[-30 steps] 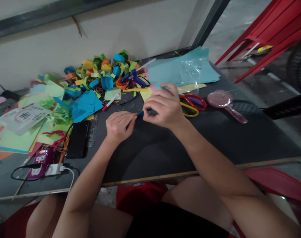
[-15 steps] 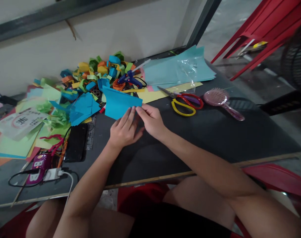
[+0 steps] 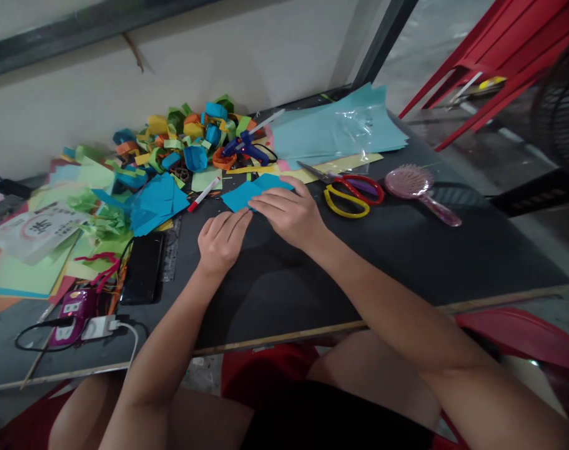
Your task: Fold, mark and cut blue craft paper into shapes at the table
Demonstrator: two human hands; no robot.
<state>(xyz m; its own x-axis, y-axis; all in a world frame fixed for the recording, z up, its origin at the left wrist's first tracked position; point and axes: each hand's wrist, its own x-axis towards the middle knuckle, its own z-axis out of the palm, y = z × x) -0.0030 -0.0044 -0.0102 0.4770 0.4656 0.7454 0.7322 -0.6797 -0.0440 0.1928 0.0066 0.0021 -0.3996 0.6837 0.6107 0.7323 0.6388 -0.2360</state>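
Note:
A piece of bright blue paper is between my hands, just above or on the dark tabletop; I cannot tell which. My left hand pinches its near edge, fingertips together and thumb hidden. Across its right part lies my right hand, fingers bent over the paper and closed on it. Beyond the paper are a red and white marker and a small pale green sheet. To the right of my right hand lie scissors with one red and one yellow handle.
A heap of coloured paper loops and a blue glue gun lie at the back. Light blue sheets and a pink hairbrush are on the right. Cut blue pieces and a black phone lie left.
The blue paper has tipped down from its raised position and shows a smaller area, uncovering the marker and green sheet. My right hand has moved over it; my left hand has shifted slightly left.

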